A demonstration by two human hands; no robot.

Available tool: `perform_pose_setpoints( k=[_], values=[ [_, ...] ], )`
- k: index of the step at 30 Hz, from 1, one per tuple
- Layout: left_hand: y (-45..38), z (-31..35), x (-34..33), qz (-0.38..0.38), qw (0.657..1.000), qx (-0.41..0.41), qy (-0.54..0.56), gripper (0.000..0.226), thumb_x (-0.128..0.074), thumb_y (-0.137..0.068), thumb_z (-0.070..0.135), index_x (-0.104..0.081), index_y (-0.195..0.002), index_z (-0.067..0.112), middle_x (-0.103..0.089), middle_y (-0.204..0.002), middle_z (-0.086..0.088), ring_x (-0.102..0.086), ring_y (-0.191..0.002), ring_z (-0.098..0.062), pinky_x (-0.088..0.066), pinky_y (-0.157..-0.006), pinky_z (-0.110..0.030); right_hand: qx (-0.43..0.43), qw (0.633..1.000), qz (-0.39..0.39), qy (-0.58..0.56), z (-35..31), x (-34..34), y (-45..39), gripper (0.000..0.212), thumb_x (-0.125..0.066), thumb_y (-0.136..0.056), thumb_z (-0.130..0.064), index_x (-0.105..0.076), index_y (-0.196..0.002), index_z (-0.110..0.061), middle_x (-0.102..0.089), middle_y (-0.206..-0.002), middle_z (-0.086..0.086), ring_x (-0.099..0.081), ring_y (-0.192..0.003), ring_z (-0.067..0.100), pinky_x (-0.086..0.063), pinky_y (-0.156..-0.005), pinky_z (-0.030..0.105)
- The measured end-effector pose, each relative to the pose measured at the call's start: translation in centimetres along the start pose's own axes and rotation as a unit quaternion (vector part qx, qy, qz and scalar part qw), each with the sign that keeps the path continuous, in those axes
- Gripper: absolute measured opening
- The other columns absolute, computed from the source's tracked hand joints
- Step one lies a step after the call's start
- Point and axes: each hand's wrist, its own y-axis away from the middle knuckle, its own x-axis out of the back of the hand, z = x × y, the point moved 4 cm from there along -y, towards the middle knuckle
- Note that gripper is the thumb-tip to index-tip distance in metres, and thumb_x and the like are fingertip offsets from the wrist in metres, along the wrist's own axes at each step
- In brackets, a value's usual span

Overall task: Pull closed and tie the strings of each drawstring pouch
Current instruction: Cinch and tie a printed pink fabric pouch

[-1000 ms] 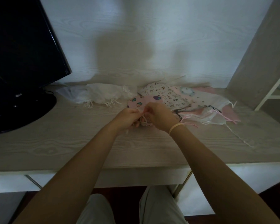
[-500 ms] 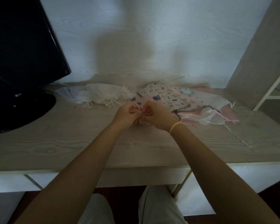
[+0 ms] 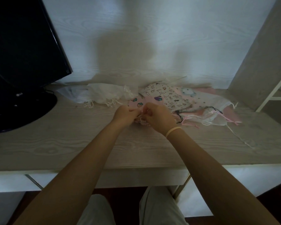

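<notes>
Across the table [image 3: 55, 143], from biggest down: black monitor [image 3: 23, 51] hogging the far-left corner, then a flat heap of pouches [image 3: 201, 108] off to the right against the back wall, then a couple of white pouches [image 3: 104, 95] parked left of centre, then the pink pouch [image 3: 136, 102] being worked on dead centre.

Left hand [image 3: 124, 113] and right hand [image 3: 158, 118] almost touching over the mouth of the pink one, fingers curled in, grip on both sides pinching what looks like its thin strings. Too small and too dim to make out the knot itself or how far along it is.

Progress guess: early-ish to middle. White ones on the left look cinched, with strings bunched at their mouths, so probably done. Pink one mid-tie. Right heap lying flat with loose black and pink cords trailing out, so likely all of that left to do.

Room-wise: loads of bare table in front of the hands, right up to the near edge. Tighter at the sides, with the heap just beside the right hand and one long white string [image 3: 237, 137] snaking toward the front right, easy to snag with a forearm. Monitor base well apart, no worry there.
</notes>
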Motion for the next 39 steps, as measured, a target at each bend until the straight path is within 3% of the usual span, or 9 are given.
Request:
perform_pose_setpoints(
  k=[3, 7, 20, 24, 28, 30, 33, 36, 39],
  values=[
    [0.0, 0.2, -0.2, -0.037, 0.999, -0.004, 0.013, 0.006, -0.073, -0.082, 0.017, -0.078, -0.08, 0.015, -0.072, -0.071, 0.004, -0.065, -0.069, -0.008, -0.05, -0.066, -0.023, 0.009, 1.0, -0.003, 0.017, -0.1, 0.2, -0.1, 0.008, -0.064, -0.085, -0.01, -0.066, -0.092, -0.009, -0.07, -0.084, 0.011, -0.063, -0.074, 0.025, -0.051, -0.064, 0.031],
    [0.1, -0.2, -0.5, -0.064, 0.998, -0.02, 0.02, 0.024, -0.083, -0.074, 0.018, -0.078, -0.096, 0.011, -0.074, -0.086, 0.002, -0.069, -0.087, -0.014, -0.054, -0.091, -0.032, 0.008, 0.999, -0.012, 0.032, -0.1, 0.0, 0.3, 0.011, -0.062, -0.085, -0.01, -0.066, -0.095, -0.009, -0.07, -0.088, 0.012, -0.064, -0.078, 0.028, -0.051, -0.066, 0.032],
    [0.2, 1.1, -0.5, -0.028, 0.992, -0.077, -0.099, 0.011, -0.075, -0.081, 0.026, -0.07, -0.071, 0.024, -0.068, -0.072, 0.006, -0.062, -0.074, -0.012, -0.045, -0.067, -0.025, 0.065, 0.969, -0.098, 0.216, -1.2, -0.1, -0.4, 0.021, -0.056, -0.091, -0.016, -0.057, -0.109, -0.006, -0.058, -0.11, 0.012, -0.054, -0.102, 0.029, -0.041, -0.077, 0.034],
    [0.3, 1.0, -0.7, -0.012, 0.983, -0.102, -0.152, 0.011, -0.076, -0.079, 0.024, -0.065, -0.077, 0.023, -0.057, -0.069, 0.015, -0.054, -0.07, -0.008, -0.035, -0.057, -0.015, 0.035, 0.986, -0.097, 0.128, -0.3, -0.3, -0.4, 0.015, -0.055, -0.091, -0.016, -0.058, -0.101, -0.005, -0.06, -0.102, 0.012, -0.054, -0.089, 0.027, -0.035, -0.069, 0.029],
    [0.4, 0.5, -0.4, 0.028, 0.978, -0.132, -0.158, 0.01, -0.077, -0.077, 0.022, -0.069, -0.082, 0.019, -0.065, -0.079, 0.006, -0.061, -0.076, -0.012, -0.04, -0.06, -0.016, -0.044, 0.991, -0.123, -0.03, 0.9, -0.9, -0.4, 0.013, -0.057, -0.093, -0.018, -0.063, -0.097, -0.007, -0.058, -0.083, 0.002, -0.05, -0.075, 0.018, -0.036, -0.064, 0.026],
    [0.4, 0.5, -0.2, 0.054, 0.977, -0.145, -0.145, 0.011, -0.076, -0.079, 0.021, -0.068, -0.086, 0.017, -0.066, -0.083, 0.003, -0.06, -0.075, -0.012, -0.037, -0.058, -0.012, -0.124, 0.962, -0.145, -0.194, 1.5, -1.1, -0.3, 0.009, -0.057, -0.092, -0.012, -0.064, -0.092, -0.006, -0.055, -0.071, -0.002, -0.049, -0.065, 0.013, -0.037, -0.059, 0.022],
    [0.6, 0.3, 0.0, 0.075, 0.984, -0.145, -0.075, 0.017, -0.077, -0.08, 0.018, -0.06, -0.086, 0.019, -0.066, -0.085, 0.005, -0.062, -0.075, -0.006, -0.046, -0.063, -0.013, -0.212, 0.874, -0.167, -0.405, 1.9, -1.5, 0.0, 0.013, -0.055, -0.093, -0.005, -0.062, -0.082, -0.009, -0.057, -0.065, 0.001, -0.049, -0.059, 0.011, -0.038, -0.058, 0.022],
    [0.8, 0.1, -0.2, 0.047, 0.986, -0.157, -0.025, 0.018, -0.076, -0.075, 0.013, -0.063, -0.078, 0.025, -0.073, -0.087, 0.003, -0.07, -0.083, -0.011, -0.058, -0.08, -0.035, -0.253, 0.828, -0.169, -0.472, 2.4, -2.1, 0.1, 0.016, -0.054, -0.093, -0.003, -0.06, -0.08, -0.009, -0.054, -0.067, 0.006, -0.048, -0.06, 0.012, -0.038, -0.058, 0.022],
    [0.9, -0.1, -0.4, 0.029, 0.988, -0.152, -0.009, 0.017, -0.079, -0.073, 0.011, -0.071, -0.084, 0.021, -0.075, -0.087, 0.003, -0.072, -0.083, -0.009, -0.058, -0.084, -0.037, -0.259, 0.815, -0.17, -0.489, 2.8, -2.4, 0.1, 0.01, -0.055, -0.093, -0.005, -0.061, -0.085, -0.005, -0.054, -0.071, 0.009, -0.048, -0.06, 0.012, -0.039, -0.055, 0.02]
  ],
)
